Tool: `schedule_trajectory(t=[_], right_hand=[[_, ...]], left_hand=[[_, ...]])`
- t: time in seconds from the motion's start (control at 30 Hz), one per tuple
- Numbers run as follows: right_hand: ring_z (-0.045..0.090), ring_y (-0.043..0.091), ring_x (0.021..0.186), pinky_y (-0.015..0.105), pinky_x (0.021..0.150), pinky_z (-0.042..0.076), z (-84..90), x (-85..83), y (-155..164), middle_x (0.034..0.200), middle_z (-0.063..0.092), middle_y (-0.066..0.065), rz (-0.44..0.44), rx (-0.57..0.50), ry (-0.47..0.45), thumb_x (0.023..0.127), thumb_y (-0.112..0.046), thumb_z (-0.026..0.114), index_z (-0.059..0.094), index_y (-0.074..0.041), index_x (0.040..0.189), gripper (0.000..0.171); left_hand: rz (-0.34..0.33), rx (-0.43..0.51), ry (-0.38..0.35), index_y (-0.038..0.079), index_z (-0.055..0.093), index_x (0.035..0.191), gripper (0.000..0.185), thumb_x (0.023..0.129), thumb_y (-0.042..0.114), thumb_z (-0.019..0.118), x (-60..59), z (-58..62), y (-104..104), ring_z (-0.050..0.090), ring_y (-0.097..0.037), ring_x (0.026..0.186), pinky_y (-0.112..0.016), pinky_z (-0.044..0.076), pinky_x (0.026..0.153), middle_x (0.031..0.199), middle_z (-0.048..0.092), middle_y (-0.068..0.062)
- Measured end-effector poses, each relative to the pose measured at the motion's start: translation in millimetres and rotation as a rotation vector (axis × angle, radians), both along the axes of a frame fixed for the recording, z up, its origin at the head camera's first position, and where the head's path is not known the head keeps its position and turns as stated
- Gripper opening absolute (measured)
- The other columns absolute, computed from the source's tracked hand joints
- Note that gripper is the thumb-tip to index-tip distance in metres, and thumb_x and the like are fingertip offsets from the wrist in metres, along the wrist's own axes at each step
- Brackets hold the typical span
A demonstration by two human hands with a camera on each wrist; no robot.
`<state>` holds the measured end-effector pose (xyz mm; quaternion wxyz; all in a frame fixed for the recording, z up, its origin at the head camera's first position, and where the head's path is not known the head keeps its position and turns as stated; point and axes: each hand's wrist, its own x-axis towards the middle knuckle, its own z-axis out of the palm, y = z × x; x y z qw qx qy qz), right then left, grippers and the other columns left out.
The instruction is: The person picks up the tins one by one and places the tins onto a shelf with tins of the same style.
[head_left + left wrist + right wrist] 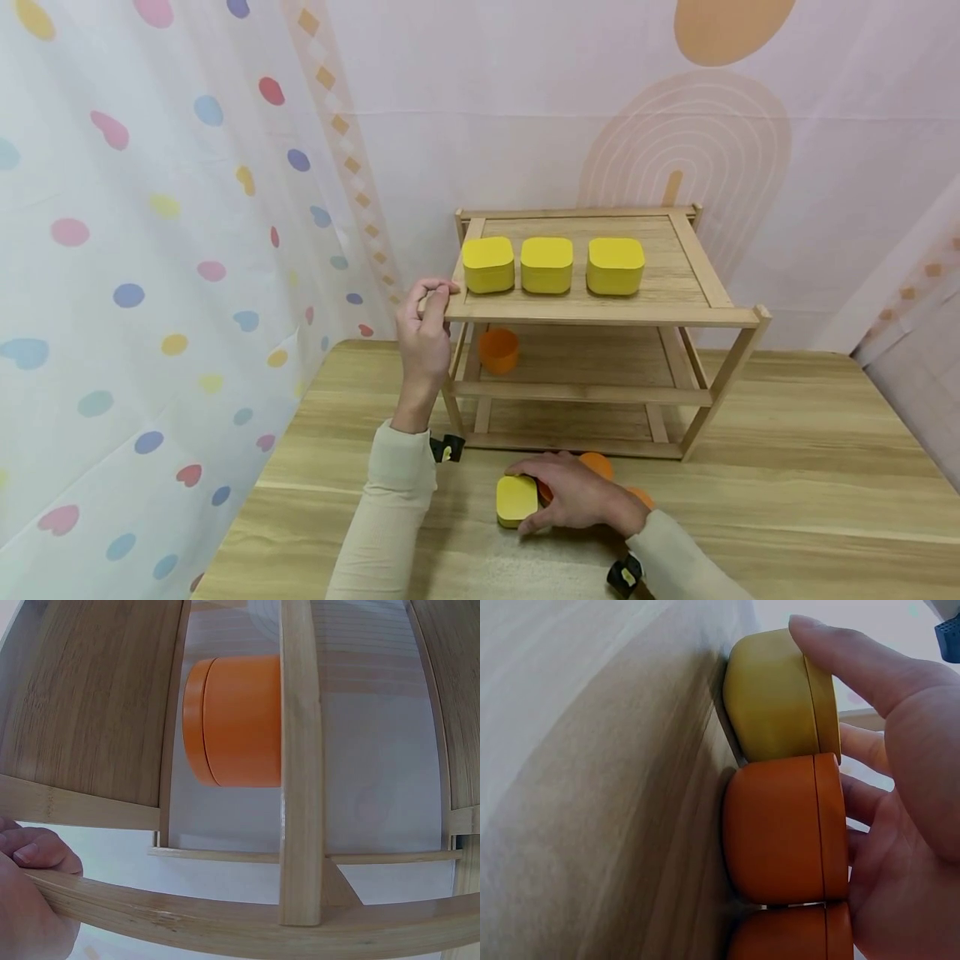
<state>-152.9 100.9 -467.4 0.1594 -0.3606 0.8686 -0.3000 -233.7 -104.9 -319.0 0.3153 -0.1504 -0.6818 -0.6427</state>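
My left hand [426,333] grips the front left corner of a wooden three-tier rack [600,315], its fingers on the top edge. In the right wrist view, my right hand [922,772] has its thumb and fingers around a yellow lidded box [772,697] standing on the table. An orange lidded container [780,829] stands right beside that box, under the palm. Another orange container [641,497] shows partly behind the right wrist. On the rack's middle shelf, at the left, sits one more orange container [236,720], partly hidden by a rail in the left wrist view.
Three yellow boxes [547,265] stand in a row along the front of the rack's top shelf. The rack stands on a wood-grain table [810,467], close to a patterned curtain [525,150] behind and at the left.
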Motion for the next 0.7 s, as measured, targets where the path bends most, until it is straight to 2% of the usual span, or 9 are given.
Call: schedule_trajectory(t=[0.3,0.57,0.7], right_hand=[[0.050,0.020,0.130,0.059,0.111,0.030,-0.8,1.5,0.2,0.138,0.055,-0.008,-0.012,-0.003,-0.003,0.085,-0.043,0.077,0.054,-0.018,0.141,0.066],[0.052,0.018,0.124,0.056,0.110,0.032,0.0,1.3,1.2,0.136,0.057,-0.007,-0.024,-0.024,-0.023,0.085,-0.042,0.076,0.054,-0.017,0.141,0.065],[0.050,0.019,0.127,0.055,0.110,0.032,2.1,1.0,1.1,0.138,0.056,-0.005,-0.039,-0.036,-0.031,0.086,-0.041,0.076,0.053,-0.016,0.141,0.065]], left_hand=[[0.008,-0.006,-0.005,0.001,0.066,0.093,0.028,0.101,0.019,0.046,1.5,0.0,-0.1,0.030,-0.011,0.042,-0.023,0.025,0.040,0.054,0.039,0.004],[0.002,-0.004,0.006,0.001,0.066,0.094,0.028,0.101,0.019,0.046,0.7,-0.5,-0.2,0.028,-0.011,0.042,-0.023,0.024,0.040,0.053,0.038,0.002],[-0.001,-0.003,0.010,0.001,0.066,0.094,0.028,0.101,0.018,0.045,0.4,0.0,-0.4,0.028,-0.011,0.041,-0.024,0.024,0.040,0.053,0.039,-0.001]])
